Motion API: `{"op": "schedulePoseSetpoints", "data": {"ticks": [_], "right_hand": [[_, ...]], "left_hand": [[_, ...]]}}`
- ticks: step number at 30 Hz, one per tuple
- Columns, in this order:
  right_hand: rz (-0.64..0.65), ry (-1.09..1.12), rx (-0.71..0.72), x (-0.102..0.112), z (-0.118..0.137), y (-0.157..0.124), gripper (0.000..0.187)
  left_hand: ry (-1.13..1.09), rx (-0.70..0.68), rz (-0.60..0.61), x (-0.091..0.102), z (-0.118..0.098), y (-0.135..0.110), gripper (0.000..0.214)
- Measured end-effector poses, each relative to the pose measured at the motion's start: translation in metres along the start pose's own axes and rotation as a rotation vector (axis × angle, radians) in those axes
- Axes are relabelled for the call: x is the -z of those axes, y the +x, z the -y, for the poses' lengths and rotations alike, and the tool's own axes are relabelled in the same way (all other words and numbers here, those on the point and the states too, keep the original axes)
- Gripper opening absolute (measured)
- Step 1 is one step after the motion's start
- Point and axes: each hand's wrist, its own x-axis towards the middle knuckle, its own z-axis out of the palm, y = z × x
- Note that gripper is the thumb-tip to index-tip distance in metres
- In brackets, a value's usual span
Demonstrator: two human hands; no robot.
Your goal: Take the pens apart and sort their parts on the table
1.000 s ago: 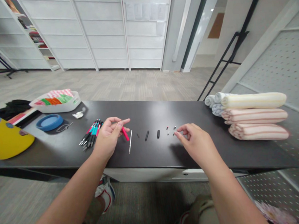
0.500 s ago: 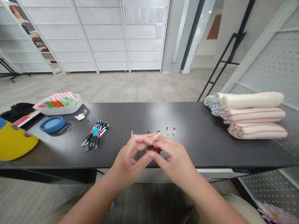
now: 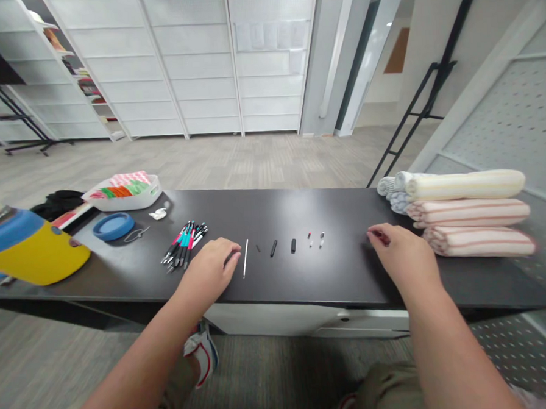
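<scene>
My left hand (image 3: pixel 214 265) rests low over the table, fingers bent and thumb a little apart, with nothing visible between them. Just right of its fingertips lies a thin white pen refill (image 3: pixel 245 259), and on its left is a pile of pens (image 3: pixel 183 246). Farther right are a small dark sliver (image 3: pixel 257 248), a black tube (image 3: pixel 274 248), a short black piece (image 3: pixel 293 245) and several tiny red, white and clear parts (image 3: pixel 321 238). My right hand (image 3: pixel 401 253) is closed, fingertips pinched, near the rolled towels; what it holds, if anything, is hidden.
Striped rolled towels (image 3: pixel 477 218) are stacked at the right end of the black table (image 3: pixel 273 207). On the left are a white basket (image 3: pixel 130 201) of colourful cloths, a blue round lid (image 3: pixel 113 226), a crumpled white scrap (image 3: pixel 158 215) and a yellow-and-blue container (image 3: pixel 32 247).
My hands were together at the middle around something small and dark red. They have parted, the left moving left and the right far right, uncovering the row of small parts.
</scene>
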Motion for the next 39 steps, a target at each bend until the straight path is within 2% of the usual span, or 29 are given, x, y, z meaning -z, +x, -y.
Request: {"op": "schedulePoseSetpoints", "data": {"ticks": [3,6,12,18,32,36,39], "right_hand": [[0.072,-0.091,-0.051,-0.006,-0.01,-0.002,0.021],[0.113,-0.095,-0.075,-0.006,-0.01,-0.003,0.022],[0.117,-0.136,-0.043,-0.003,-0.004,-0.003,0.027],[0.131,-0.16,-0.009,-0.004,-0.004,-0.005,0.033],[0.136,-0.164,0.018,-0.002,-0.004,-0.009,0.036],[0.148,-0.133,-0.004,0.0,-0.004,-0.008,0.034],[0.117,-0.101,-0.072,0.005,-0.005,-0.007,0.031]], "left_hand": [[0.013,-0.029,0.042,-0.004,0.005,0.001,0.018],[0.01,-0.054,0.073,-0.007,0.001,0.002,0.018],[0.029,-0.102,0.076,-0.014,-0.009,0.005,0.029],[-0.007,-0.165,0.102,-0.02,-0.018,0.014,0.031],[-0.09,-0.16,0.181,-0.023,-0.029,0.019,0.029],[-0.073,-0.168,0.182,-0.023,-0.028,0.018,0.028],[-0.074,-0.176,0.16,-0.022,-0.024,0.016,0.028]]}}
